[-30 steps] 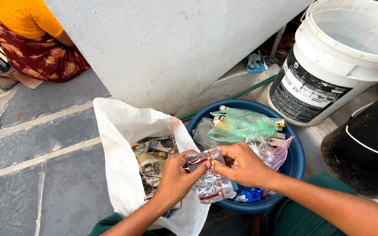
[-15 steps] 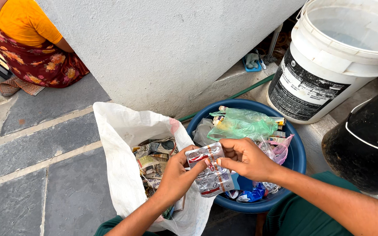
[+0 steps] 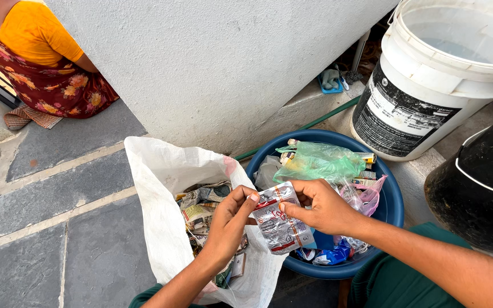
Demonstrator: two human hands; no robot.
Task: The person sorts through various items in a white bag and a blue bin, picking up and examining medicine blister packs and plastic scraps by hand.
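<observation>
Silver foil packet (image 3: pixel 279 219) pinched btwn L hand (image 3: pixel 229 219) & R hand (image 3: pixel 320 208)

Rough white plaster wall (image 3: pixel 223 63); grey stone slab floor (image 3: pixel 47 228), pale joints; daylight.

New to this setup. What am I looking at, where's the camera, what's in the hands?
There is no machine: a person works with two bare hands, filmed by one head-worn camera looking down. The left hand and right hand both pinch a bundle of silver blister packs tied with a band. Below sit a white woven sack of paper scraps and a blue basin of plastic bags and wrappers. A white bucket and a black pot stand at right. Another person sits at top left.
</observation>
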